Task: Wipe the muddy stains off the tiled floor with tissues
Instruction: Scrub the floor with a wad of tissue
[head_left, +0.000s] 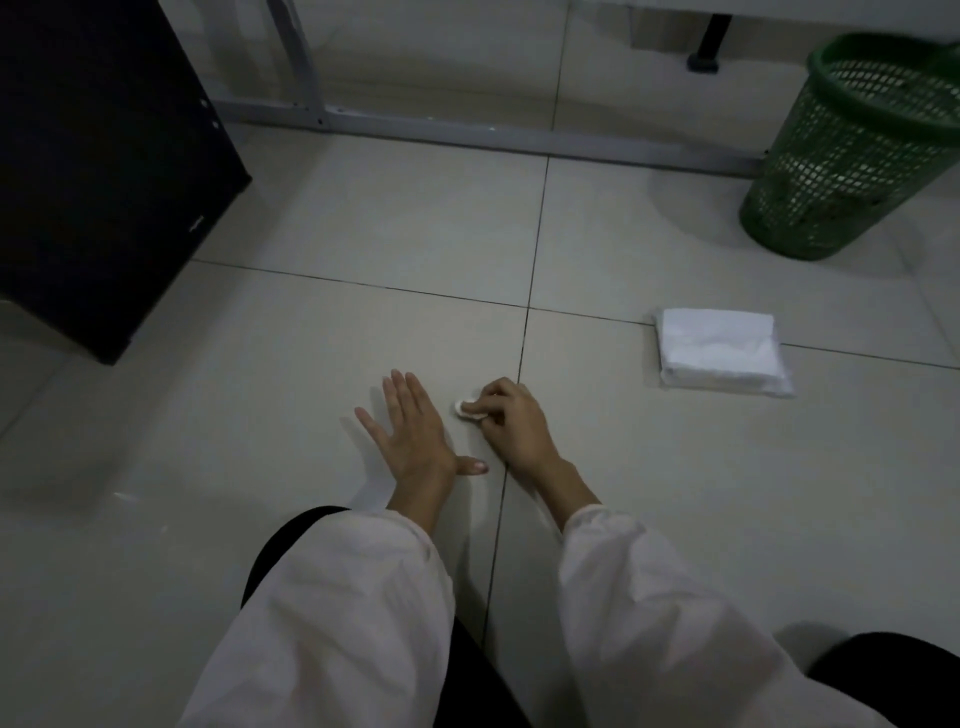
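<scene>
Two hands low: left hand (413, 434) flat, fingers spread on the floor (311, 338); right hand (511, 418) curled, pinching a small tissue (464, 408).

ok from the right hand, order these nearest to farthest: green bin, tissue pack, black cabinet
From the right hand, which pinches a tissue wad:
1. Tissue pack, on the floor to its right.
2. Black cabinet, far left.
3. Green bin, far upper right.

Open tile ahead of hands; black cabinet (104, 171) blocks left, tissue pack (722, 353) right, apparently clear between.
</scene>
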